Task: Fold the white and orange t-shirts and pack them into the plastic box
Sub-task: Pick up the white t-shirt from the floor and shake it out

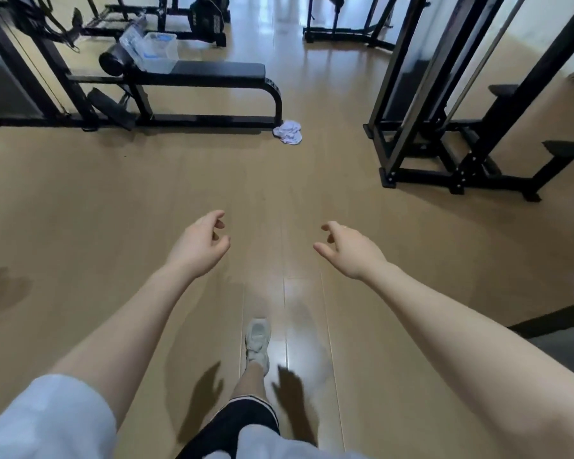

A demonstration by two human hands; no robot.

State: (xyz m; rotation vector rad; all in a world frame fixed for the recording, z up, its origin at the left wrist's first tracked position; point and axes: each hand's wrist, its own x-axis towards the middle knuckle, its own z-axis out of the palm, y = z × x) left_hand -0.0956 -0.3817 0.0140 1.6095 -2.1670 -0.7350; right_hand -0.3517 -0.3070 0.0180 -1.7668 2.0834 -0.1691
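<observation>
A crumpled white t-shirt [288, 131] lies on the wooden floor by the foot of a black workout bench [212, 70]. On the bench's far left end stands a clear plastic box [157, 52] with its lid tilted up and something blue inside. No orange t-shirt shows in view. My left hand [202, 244] and my right hand [345, 248] are stretched out in front of me above the floor, well short of the shirt. Both hold nothing, with fingers loosely curled and apart.
A black cable machine frame [421, 94] stands at the right, with a seat [567, 150] beyond it. More gym equipment [24, 54] fills the far left and back. My foot in a pale sneaker [257, 341] steps on the tan floor below my hands.
</observation>
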